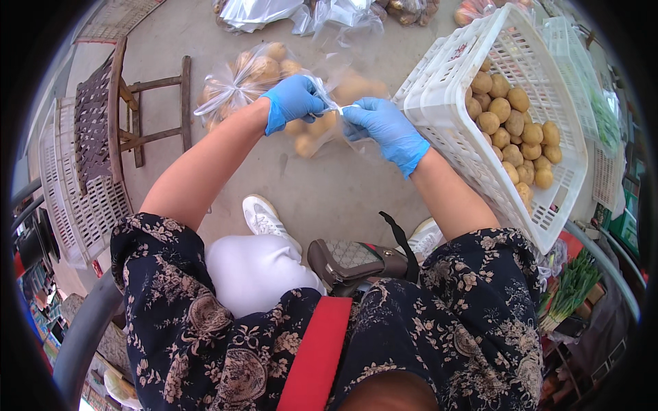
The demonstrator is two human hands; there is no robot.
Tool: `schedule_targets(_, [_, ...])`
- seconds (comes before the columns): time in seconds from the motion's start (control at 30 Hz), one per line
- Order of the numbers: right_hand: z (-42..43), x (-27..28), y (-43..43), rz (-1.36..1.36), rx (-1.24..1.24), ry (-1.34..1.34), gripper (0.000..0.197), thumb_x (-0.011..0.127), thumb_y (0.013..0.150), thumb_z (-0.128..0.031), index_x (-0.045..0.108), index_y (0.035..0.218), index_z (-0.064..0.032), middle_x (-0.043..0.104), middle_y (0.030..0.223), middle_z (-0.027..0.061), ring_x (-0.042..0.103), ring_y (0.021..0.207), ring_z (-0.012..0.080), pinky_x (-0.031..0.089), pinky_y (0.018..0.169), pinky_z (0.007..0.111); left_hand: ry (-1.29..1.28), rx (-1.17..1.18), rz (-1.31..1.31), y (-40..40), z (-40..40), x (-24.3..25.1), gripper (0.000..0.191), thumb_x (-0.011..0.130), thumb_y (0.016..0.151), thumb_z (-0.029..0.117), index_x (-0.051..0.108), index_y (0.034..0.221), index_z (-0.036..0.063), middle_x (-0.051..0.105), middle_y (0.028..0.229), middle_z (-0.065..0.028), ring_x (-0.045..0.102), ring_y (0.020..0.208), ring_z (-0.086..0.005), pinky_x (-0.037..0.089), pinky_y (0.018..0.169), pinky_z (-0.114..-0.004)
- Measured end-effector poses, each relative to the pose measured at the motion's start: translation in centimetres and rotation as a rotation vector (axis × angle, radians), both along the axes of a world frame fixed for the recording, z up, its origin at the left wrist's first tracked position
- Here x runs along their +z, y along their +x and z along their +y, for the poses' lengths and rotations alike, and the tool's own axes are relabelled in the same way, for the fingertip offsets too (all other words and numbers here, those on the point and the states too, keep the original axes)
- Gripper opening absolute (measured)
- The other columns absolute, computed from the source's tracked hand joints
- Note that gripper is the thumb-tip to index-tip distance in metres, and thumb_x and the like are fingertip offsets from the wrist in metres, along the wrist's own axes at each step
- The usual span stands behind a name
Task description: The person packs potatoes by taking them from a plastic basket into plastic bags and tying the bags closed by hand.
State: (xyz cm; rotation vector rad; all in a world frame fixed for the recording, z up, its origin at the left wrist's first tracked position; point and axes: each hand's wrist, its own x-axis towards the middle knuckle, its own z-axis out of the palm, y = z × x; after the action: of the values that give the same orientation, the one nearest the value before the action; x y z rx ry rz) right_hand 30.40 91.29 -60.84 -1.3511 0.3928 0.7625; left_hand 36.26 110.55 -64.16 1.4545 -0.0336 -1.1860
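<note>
Both hands wear blue disposable gloves. My left hand (296,103) grips one side of the twisted neck of a clear plastic bag (329,141) with potatoes inside. On the neck's other side, my right hand (378,126) pinches the white, gathered plastic between thumb and fingers. The bag hangs below and behind both hands, low over the floor or on it; which, I cannot tell. Just beyond my left hand, a knotted clear bag of potatoes (262,72) lies on the floor. At the right, loose potatoes (501,110) lie in a tilted white plastic crate (437,97).
A wooden stool with a woven seat (95,118) lies on its side at the left, by white crates (61,205). More filled bags (406,10) lie at the far edge. A brown patterned bag (349,262) rests between the shoes. Green onions (576,287) are at the lower right.
</note>
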Motion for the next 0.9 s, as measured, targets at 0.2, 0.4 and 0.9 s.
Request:
schedule_targets(0.2, [-2.9,-6.4,1.8,0.349,-0.467,0.275,0.011,0.056,0.077,-0.015,0.051,0.071,-0.0078,0.048,0.061,0.0007,0.043,0.048,0.0098,0.035,0.041,0.024,0.332,0.168,0.033,-4.5,5.2,-6.4,0.013,0.06,0.08,0.018,0.059,0.082,0.0057,0.052,0.063,-0.0004,0.049,0.054,-0.0081,0.04,0.047,-0.022])
schedule_targets(0.4, [-5.6,-12.8,1.7,0.472,-0.726,0.3,0.017,0.049,0.073,-0.011,0.038,0.061,-0.0132,0.036,0.054,-0.0022,0.032,0.042,0.0081,0.024,0.035,0.021,0.567,0.191,-0.206,-5.6,4.8,-8.2,0.013,0.059,0.08,0.018,0.061,0.083,0.0064,0.056,0.065,-0.004,0.053,0.054,-0.0111,0.045,0.05,-0.027])
schedule_targets(0.9, [-4.8,-0.4,1.8,0.154,-0.042,0.238,0.045,0.049,0.086,-0.034,0.028,0.049,-0.0188,0.023,0.045,-0.0054,0.019,0.039,0.0087,0.015,0.038,0.025,-0.708,0.861,0.56,-2.9,3.4,1.1,0.02,0.049,0.082,0.014,0.048,0.062,0.008,0.039,0.055,-0.0008,0.04,0.057,-0.0135,0.041,0.065,-0.03])
